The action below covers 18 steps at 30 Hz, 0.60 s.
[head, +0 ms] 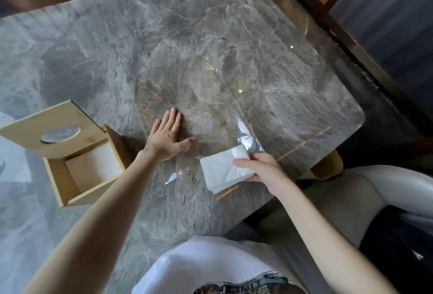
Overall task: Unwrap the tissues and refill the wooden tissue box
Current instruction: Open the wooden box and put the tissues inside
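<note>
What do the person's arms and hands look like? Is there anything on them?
Both arms are bare up to where the picture ends, with no sleeves showing. The left hand and right hand have no gloves, rings, watch or bracelets that I can see.

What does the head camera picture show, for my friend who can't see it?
A person's right hand holds a white stack of tissues at the edge of a clear plastic wrapper spread on a grey marble table, while the left hand presses the wrapper flat. An open wooden tissue box sits to the left.
</note>
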Motion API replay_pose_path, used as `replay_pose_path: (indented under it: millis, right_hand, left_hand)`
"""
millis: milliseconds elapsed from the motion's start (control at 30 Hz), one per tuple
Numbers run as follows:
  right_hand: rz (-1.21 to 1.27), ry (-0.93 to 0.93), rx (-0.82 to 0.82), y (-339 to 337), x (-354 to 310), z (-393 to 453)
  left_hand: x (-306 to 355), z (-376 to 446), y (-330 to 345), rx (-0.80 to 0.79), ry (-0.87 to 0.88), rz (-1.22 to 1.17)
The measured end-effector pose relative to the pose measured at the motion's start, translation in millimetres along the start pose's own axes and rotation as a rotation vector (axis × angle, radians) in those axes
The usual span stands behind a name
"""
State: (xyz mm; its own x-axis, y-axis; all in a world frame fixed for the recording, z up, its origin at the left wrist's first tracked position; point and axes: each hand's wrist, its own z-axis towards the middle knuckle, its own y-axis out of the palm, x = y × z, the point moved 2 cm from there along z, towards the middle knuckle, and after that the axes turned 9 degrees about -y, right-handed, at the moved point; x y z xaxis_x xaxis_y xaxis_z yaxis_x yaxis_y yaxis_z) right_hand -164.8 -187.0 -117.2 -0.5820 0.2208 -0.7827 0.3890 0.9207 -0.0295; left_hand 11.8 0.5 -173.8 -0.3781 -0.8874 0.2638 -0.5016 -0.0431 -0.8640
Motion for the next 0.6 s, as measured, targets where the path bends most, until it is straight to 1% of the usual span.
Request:
replay_pose_path:
  millis: [167,233,300,333,367,400,433,500,533,567,600]
  right_hand:
    - [0.071,-0.010,-0.074,-17.6,-7.3,-20.8]
    - [0.132,-0.036,-0.073,-16.8,-16.4,-24.2]
    - [0.204,-0.076,-0.065,-11.4,-28.4,-24.2]
    - [0.225,-0.098,-0.079,-7.2,-34.5,-22.7]
    - [0.238,-0.118,-0.104,-2.2,-40.9,-21.1]
    - [0.245,-0.138,-0.131,3.1,-46.2,-18.6]
    - [0.251,-0.151,-0.159,8.7,-51.5,-16.3]
    - [0.254,-0.164,-0.206,19.9,-59.0,-10.9]
    - [0.254,-0.166,-0.229,26.0,-61.6,-8.3]
    - [0.252,-0.165,-0.249,32.5,-63.6,-6.0]
    - [0.242,-0.165,-0.264,39.2,-64.9,-3.5]
  left_hand:
    - [2.7,0.2,-3.5,-0.016,-0.018,0.169]
    - [4.3,-2.3,-6.9,-0.031,-0.032,0.205]
    - [9.3,-9.5,-11.3,-0.005,-0.029,0.198]
    - [13.9,-15.0,-15.7,0.024,-0.027,0.129]
    - [18.9,-21.4,-20.9,0.046,-0.043,-0.014]
    - [23.5,-29.0,-26.4,0.044,-0.090,-0.247]
    - [28.0,-38.5,-32.9,-0.004,-0.161,-0.563]
    - [38.0,-61.0,-41.0,-0.250,-0.262,-1.248]
    - [40.9,-74.2,-44.1,-0.387,-0.278,-1.495]
    - [40.3,-86.8,-46.8,-0.476,-0.293,-1.666]
    - [37.1,-97.8,-49.1,-0.524,-0.301,-1.767]
